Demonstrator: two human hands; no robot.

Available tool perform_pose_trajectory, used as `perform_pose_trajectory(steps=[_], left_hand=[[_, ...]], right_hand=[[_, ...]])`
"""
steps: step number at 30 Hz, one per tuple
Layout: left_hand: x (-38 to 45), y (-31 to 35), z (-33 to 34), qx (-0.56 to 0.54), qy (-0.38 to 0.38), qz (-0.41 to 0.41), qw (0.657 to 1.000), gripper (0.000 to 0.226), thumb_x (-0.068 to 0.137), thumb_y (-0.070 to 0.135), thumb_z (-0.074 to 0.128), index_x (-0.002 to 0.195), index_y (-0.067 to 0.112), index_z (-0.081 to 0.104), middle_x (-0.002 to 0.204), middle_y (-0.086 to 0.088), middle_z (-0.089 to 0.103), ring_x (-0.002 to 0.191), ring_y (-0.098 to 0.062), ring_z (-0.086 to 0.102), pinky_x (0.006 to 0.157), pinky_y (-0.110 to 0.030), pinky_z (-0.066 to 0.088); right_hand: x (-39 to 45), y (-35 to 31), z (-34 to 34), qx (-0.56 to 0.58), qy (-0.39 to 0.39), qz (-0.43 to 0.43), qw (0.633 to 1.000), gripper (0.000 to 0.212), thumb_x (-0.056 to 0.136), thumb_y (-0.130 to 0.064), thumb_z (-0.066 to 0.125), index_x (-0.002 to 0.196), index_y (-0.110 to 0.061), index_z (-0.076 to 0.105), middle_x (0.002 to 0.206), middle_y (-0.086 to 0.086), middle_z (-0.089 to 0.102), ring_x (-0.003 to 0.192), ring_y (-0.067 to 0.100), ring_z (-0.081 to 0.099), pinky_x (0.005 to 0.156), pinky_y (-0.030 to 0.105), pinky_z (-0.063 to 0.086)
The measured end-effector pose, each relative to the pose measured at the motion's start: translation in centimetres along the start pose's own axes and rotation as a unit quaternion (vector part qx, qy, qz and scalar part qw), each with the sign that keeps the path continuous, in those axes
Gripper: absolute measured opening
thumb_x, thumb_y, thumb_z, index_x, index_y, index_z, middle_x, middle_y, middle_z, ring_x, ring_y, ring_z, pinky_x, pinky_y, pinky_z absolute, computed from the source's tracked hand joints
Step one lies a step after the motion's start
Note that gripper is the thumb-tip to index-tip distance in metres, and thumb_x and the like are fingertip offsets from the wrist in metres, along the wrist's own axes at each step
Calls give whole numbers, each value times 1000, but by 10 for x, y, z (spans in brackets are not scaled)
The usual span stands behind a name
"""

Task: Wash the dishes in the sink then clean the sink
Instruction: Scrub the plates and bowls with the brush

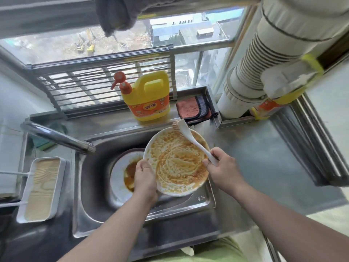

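Head view: a white plate, smeared across its face with orange sauce and suds, is held tilted above the steel sink; its left rim is gripped by the left hand, thumb on the face, fingers behind. A white dish brush is clasped by its handle in the right hand; the bristle head is seen at the plate's upper rim, though contact cannot be confirmed. A second plate, stained orange, is lying in the basin below, partly covered by the held plate. A yellow detergent bottle is standing on the ledge behind; folded cloths are placed just beside it; the tap is noted at left.
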State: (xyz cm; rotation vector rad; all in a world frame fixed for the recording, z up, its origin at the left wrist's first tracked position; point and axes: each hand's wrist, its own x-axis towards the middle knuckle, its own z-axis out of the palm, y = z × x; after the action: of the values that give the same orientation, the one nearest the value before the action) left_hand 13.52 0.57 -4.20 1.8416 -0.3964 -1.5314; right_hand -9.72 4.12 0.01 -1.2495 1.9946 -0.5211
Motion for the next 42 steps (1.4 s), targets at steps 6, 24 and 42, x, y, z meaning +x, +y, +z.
perform_pose_trajectory(steps=[6, 24, 42], left_hand=[[5, 2, 55, 277, -129, 29, 952, 40, 101, 51, 44, 93, 27, 76, 89, 4, 79, 92, -25, 76, 86, -54, 64], [80, -4, -88, 383, 80, 23, 920, 41, 100, 27, 54, 140, 23, 65, 140, -12, 60, 116, -37, 63, 104, -41, 52], [151, -25, -163, 329, 85, -79, 937, 47, 97, 11, 48, 143, 18, 52, 128, -14, 63, 103, -31, 57, 88, -38, 52]], right_hand=[[31, 64, -58, -110, 26, 36, 993, 21, 98, -41, 68, 93, -26, 53, 73, -6, 62, 74, 30, 59, 62, 39, 42], [-13, 9, -7, -145, 5, -144, 979, 13, 93, -40, 72, 98, -29, 67, 94, -10, 54, 75, 26, 61, 60, 40, 52], [23, -47, 237, -146, -270, 69, 949, 19, 102, -41, 60, 115, -28, 62, 124, 4, 45, 94, 23, 54, 90, 36, 48]])
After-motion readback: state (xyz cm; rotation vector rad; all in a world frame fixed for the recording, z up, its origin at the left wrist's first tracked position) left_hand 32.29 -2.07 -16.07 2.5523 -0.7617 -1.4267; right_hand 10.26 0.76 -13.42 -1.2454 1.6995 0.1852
